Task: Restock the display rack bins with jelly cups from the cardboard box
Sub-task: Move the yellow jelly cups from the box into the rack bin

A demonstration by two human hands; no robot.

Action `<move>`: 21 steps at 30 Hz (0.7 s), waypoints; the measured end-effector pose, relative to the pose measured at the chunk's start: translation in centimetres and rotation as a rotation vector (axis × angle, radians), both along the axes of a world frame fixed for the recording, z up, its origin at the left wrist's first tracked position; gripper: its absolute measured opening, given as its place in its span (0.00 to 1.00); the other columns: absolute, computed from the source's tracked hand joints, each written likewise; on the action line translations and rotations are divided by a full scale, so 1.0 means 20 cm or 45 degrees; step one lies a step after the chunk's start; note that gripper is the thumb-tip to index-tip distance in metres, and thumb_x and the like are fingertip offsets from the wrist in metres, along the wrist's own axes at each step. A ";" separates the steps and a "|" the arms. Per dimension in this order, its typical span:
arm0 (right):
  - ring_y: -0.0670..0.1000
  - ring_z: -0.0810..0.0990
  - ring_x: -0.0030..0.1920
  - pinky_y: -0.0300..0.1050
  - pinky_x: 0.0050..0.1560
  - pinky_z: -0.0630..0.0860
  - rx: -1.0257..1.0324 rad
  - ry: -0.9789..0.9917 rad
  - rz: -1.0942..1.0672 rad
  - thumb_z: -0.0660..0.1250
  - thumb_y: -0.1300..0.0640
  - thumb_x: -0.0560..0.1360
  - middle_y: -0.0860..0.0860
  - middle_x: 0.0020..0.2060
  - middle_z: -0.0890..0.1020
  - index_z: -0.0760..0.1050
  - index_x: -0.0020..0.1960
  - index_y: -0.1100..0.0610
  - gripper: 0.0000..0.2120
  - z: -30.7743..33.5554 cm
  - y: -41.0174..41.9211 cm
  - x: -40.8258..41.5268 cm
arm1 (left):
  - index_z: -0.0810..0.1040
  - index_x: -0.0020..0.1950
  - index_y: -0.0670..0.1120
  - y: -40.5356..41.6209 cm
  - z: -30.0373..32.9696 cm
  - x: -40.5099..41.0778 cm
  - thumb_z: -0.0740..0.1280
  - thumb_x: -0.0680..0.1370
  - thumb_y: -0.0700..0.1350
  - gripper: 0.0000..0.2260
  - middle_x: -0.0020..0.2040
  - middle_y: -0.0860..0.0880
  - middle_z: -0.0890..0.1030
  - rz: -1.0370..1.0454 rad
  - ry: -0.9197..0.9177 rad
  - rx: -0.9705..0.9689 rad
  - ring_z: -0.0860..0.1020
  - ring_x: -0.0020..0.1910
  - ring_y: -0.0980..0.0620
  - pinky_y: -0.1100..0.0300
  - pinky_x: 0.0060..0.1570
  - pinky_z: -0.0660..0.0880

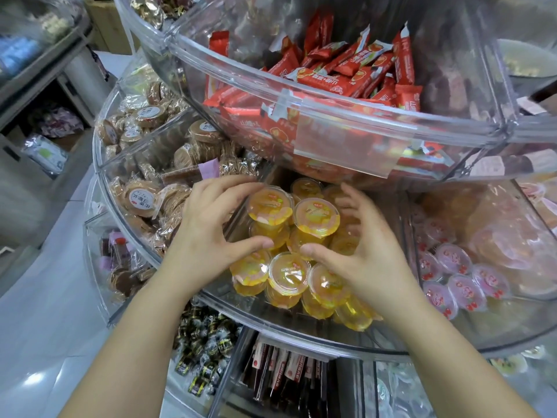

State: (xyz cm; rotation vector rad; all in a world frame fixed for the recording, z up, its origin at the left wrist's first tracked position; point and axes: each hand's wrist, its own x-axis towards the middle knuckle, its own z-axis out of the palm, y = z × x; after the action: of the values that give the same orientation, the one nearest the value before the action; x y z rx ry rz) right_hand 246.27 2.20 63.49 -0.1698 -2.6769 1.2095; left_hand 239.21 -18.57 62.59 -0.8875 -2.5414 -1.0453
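Item: yellow jelly cups (316, 217), heaped in the middle clear bin (301, 333) of the rack. Left hand (208, 233) and right hand (364, 251) cup a small stack from either side; fingers (229, 184) curled around it, thumbs nearly meeting in front. More cups lie just below the thumbs. Handling (a judgement): light, stiff-walled, slick film lids; likely to slide off one another, so hold by the sides. Cardboard box not in view.

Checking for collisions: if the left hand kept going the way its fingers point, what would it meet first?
Probably the upper yellow jelly cup: the left hand curls around that stacked cluster, fingertips at its rim. Depth is unclear.
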 end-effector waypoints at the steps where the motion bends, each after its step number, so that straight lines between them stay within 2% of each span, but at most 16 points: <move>1: 0.41 0.69 0.61 0.39 0.63 0.67 0.034 0.057 -0.028 0.74 0.40 0.60 0.40 0.59 0.69 0.59 0.71 0.47 0.45 0.02 0.00 0.02 | 0.72 0.64 0.51 -0.02 0.00 0.02 0.68 0.67 0.61 0.29 0.62 0.54 0.72 0.025 -0.008 0.042 0.68 0.63 0.50 0.64 0.66 0.60; 3: 0.43 0.69 0.59 0.36 0.61 0.66 0.139 0.215 -0.023 0.72 0.37 0.61 0.42 0.56 0.69 0.65 0.67 0.50 0.40 0.08 -0.03 0.07 | 0.73 0.63 0.51 -0.05 0.01 0.09 0.68 0.70 0.58 0.24 0.61 0.56 0.73 0.095 -0.029 0.169 0.70 0.63 0.52 0.68 0.65 0.59; 5: 0.43 0.70 0.55 0.35 0.57 0.67 0.182 0.386 0.080 0.71 0.40 0.65 0.42 0.51 0.69 0.70 0.61 0.51 0.29 0.12 -0.09 0.11 | 0.74 0.61 0.52 -0.09 0.01 0.19 0.68 0.73 0.54 0.18 0.58 0.60 0.74 0.203 -0.032 0.313 0.72 0.60 0.56 0.67 0.63 0.63; 7: 0.40 0.71 0.49 0.31 0.51 0.67 0.065 0.437 0.270 0.68 0.46 0.69 0.41 0.45 0.71 0.71 0.54 0.49 0.16 0.12 -0.18 0.16 | 0.76 0.56 0.54 -0.15 -0.01 0.32 0.67 0.74 0.50 0.11 0.53 0.63 0.76 0.352 -0.091 0.468 0.75 0.54 0.59 0.66 0.56 0.69; 8: 0.40 0.72 0.47 0.30 0.48 0.68 -0.042 0.382 0.389 0.67 0.48 0.70 0.40 0.43 0.73 0.72 0.51 0.47 0.11 0.11 -0.24 0.20 | 0.76 0.52 0.56 -0.18 -0.04 0.40 0.67 0.74 0.48 0.08 0.48 0.63 0.78 0.436 -0.138 0.550 0.76 0.50 0.60 0.68 0.52 0.70; 11: 0.46 0.76 0.41 0.33 0.40 0.72 -0.342 -0.006 0.756 0.66 0.50 0.71 0.43 0.39 0.77 0.74 0.48 0.44 0.05 0.01 -0.43 0.33 | 0.74 0.45 0.56 -0.28 -0.16 0.68 0.67 0.73 0.45 0.06 0.40 0.61 0.78 0.717 -0.269 0.694 0.74 0.39 0.64 0.73 0.44 0.70; 13: 0.44 0.76 0.38 0.31 0.39 0.71 -0.384 -0.280 0.982 0.67 0.51 0.72 0.43 0.38 0.77 0.74 0.48 0.45 0.05 -0.12 -0.55 0.44 | 0.73 0.43 0.57 -0.36 -0.29 0.92 0.68 0.73 0.45 0.07 0.38 0.60 0.77 0.935 -0.373 0.728 0.74 0.38 0.64 0.73 0.42 0.70; 16: 0.39 0.74 0.35 0.29 0.39 0.69 -0.364 -0.657 1.235 0.68 0.57 0.74 0.43 0.34 0.76 0.75 0.49 0.48 0.06 -0.42 -0.69 0.65 | 0.73 0.44 0.58 -0.44 -0.55 1.34 0.69 0.74 0.39 0.13 0.39 0.56 0.77 1.289 -0.596 0.809 0.74 0.37 0.62 0.72 0.42 0.71; 19: 0.38 0.72 0.34 0.28 0.38 0.69 -0.186 -1.030 1.372 0.67 0.58 0.75 0.44 0.34 0.74 0.75 0.53 0.53 0.08 -0.81 -0.79 0.88 | 0.74 0.46 0.55 -0.44 -0.87 1.76 0.67 0.75 0.37 0.11 0.41 0.53 0.77 1.614 -0.893 0.950 0.74 0.37 0.58 0.64 0.40 0.70; 21: 0.42 0.72 0.36 0.27 0.38 0.68 -0.040 -1.213 1.387 0.66 0.56 0.75 0.45 0.35 0.74 0.75 0.55 0.53 0.09 -1.12 -0.83 1.01 | 0.73 0.47 0.50 -0.41 -1.11 1.99 0.67 0.75 0.34 0.10 0.41 0.51 0.77 1.756 -1.027 1.022 0.74 0.38 0.58 0.68 0.41 0.70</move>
State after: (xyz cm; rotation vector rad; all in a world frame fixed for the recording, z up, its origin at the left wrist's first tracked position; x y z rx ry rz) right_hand 266.52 -14.50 41.13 1.1391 -3.7131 1.7158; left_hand 279.04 -26.86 40.34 1.4962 -1.9243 -1.6644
